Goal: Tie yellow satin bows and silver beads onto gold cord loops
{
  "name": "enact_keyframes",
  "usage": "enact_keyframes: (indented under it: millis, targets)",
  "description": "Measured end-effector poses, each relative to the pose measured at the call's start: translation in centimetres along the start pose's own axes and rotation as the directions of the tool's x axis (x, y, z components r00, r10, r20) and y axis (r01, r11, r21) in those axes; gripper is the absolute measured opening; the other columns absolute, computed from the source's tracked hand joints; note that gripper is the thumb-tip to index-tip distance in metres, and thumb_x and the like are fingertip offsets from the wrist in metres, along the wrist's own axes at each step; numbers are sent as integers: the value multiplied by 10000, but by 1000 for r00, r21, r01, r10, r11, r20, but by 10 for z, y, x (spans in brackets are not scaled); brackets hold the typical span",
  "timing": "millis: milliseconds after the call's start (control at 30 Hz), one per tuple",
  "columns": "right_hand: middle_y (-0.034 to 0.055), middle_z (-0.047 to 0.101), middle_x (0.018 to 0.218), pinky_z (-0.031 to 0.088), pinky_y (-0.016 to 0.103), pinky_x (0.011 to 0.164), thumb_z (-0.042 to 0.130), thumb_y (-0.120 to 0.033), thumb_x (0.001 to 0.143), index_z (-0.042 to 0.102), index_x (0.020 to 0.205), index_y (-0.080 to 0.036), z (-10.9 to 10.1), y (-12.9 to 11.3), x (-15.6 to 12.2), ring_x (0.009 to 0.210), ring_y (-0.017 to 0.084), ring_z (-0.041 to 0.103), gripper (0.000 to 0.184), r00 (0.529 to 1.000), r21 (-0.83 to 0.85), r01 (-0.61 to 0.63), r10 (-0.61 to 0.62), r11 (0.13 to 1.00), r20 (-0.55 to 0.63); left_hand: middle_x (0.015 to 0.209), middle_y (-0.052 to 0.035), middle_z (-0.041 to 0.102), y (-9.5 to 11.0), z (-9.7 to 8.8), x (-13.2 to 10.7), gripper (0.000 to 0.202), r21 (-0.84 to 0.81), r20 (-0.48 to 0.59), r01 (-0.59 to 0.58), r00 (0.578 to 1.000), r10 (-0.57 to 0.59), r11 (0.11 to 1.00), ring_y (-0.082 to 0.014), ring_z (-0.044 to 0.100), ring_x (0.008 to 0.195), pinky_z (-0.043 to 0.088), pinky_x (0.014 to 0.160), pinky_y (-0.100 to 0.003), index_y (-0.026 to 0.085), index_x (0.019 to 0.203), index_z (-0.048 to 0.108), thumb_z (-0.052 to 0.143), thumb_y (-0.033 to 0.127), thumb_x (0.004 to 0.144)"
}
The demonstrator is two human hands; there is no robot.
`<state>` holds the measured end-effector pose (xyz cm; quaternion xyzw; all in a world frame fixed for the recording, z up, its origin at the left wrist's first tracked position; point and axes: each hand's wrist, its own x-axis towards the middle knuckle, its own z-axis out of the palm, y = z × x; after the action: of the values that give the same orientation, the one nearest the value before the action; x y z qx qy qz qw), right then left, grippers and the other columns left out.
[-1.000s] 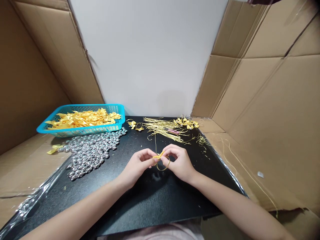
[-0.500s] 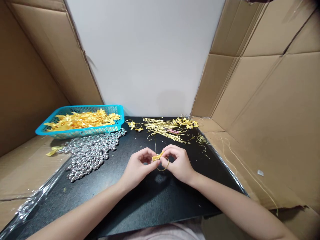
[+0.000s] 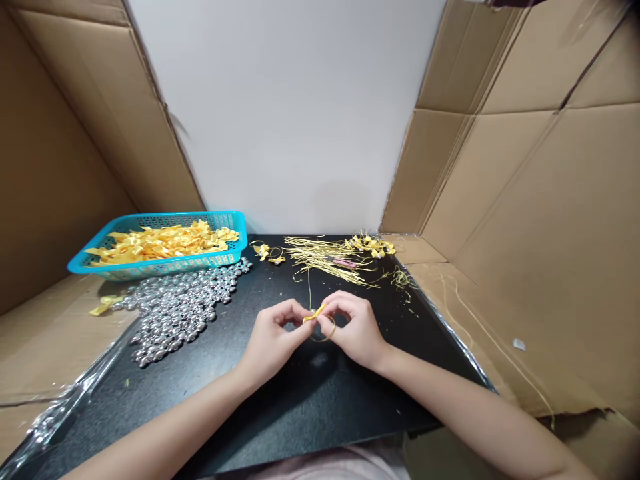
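Observation:
Over the middle of the black table, a small yellow ribbon bow [image 3: 314, 314] is pinched between both hands. My left hand [image 3: 278, 333] grips its left end with thumb and fingertips. On the other side, my right hand [image 3: 354, 328] pinches the right end. A thin gold cord [image 3: 324, 339] curves in a loop below the bow, and one straight end rises beyond it. Something small and shiny shows at the bow's top; what it is, I cannot make out.
At the back left a blue basket [image 3: 80, 265] holds yellow bows. Silver beads [image 3: 183, 307] spread before it. Cut gold cords [image 3: 325, 260] lie at the back with pink-handled snips [image 3: 344, 263], finished-looking bow loops [image 3: 373, 245] and tangled cord scraps [image 3: 403, 277]. Cardboard walls [image 3: 525, 200] flank the table.
The bow has tilted between my fingers and now shows more edge-on, with a shiny bit visible at its top. Both hands keep their pinch; the whole view has shifted slightly.

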<state>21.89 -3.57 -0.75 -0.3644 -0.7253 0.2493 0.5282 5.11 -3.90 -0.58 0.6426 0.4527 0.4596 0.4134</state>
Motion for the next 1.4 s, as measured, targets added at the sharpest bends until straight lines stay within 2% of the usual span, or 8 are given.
enact_keyframes:
  millis: [400, 533, 633, 733, 867, 1067, 1267, 1400]
  targets:
    - [-27, 509, 599, 430, 227, 527, 650, -238, 739, 498, 610, -190, -1, 0, -1, 547, 103, 479, 205, 979, 7, -172, 172, 985, -114, 575, 20, 628, 3, 4, -1, 260, -190, -54, 145, 986, -157, 971, -100, 534, 527, 386, 529, -204, 155, 592, 563, 764, 314, 639]
    - [-66, 392, 492, 284, 210, 438, 709, -329, 699, 430, 525, -187, -1, -10, -5, 469, 70, 340, 358, 956, 54, -285, 288, 957, -57, 587, 13, 628, -2, 2, 0, 213, -95, -92, 77, 992, -86, 992, -109, 531, 553, 396, 545, -208, 154, 612, 590, 745, 290, 663]
    - [-49, 421, 476, 285, 220, 445, 696, -371, 721, 554, 527, -165, 3, -14, -10, 467, 77, 345, 317, 953, 101, -295, 301, 950, -43, 596, 5, 638, -1, 1, -2, 176, 30, -118, -1, 993, 5, 1000, -128, 544, 582, 418, 568, -220, 159, 610, 610, 713, 277, 688]
    - [-13, 518, 536, 324, 237, 474, 684, -356, 737, 747, 741, -151, 10, -13, -14, 498, 98, 389, 214, 959, 139, -262, 273, 955, -72, 604, 0, 658, 2, 2, -5, 162, 172, -126, -82, 986, 105, 982, -143, 565, 598, 434, 593, -232, 166, 602, 616, 679, 265, 713]
    - [-17, 498, 535, 315, 236, 480, 647, -325, 761, 766, 971, -152, 15, -7, -14, 497, 95, 353, 297, 940, 127, -317, 329, 940, -88, 626, 3, 683, 3, 4, -9, 119, 326, -93, -193, 968, 234, 925, -144, 608, 597, 444, 609, -232, 174, 612, 614, 624, 200, 728]
    - [-13, 498, 522, 298, 225, 481, 581, -269, 798, 771, 793, -139, 9, -5, -8, 490, 86, 347, 230, 955, -31, -295, 296, 955, 23, 646, -2, 684, -3, 3, -10, 77, 441, -21, -301, 938, 345, 846, -150, 637, 608, 447, 611, -233, 185, 638, 611, 589, 148, 702]
    - [-23, 493, 559, 311, 229, 526, 526, -172, 803, 694, 735, -147, 7, -2, -9, 521, 92, 406, 183, 984, -178, -158, 169, 971, 51, 612, 12, 664, -1, 5, -8, 82, 395, -30, -189, 975, 218, 899, -136, 598, 590, 425, 614, -228, 175, 610, 604, 588, 135, 681]
    - [-44, 417, 580, 330, 226, 547, 517, -241, 836, 588, 728, -157, 8, -3, -9, 553, 98, 387, 154, 965, -28, -248, 250, 968, 77, 570, 12, 623, 0, 5, -5, 126, 194, -56, -42, 997, 54, 980, -129, 549, 566, 410, 576, -221, 164, 588, 589, 627, 214, 697]
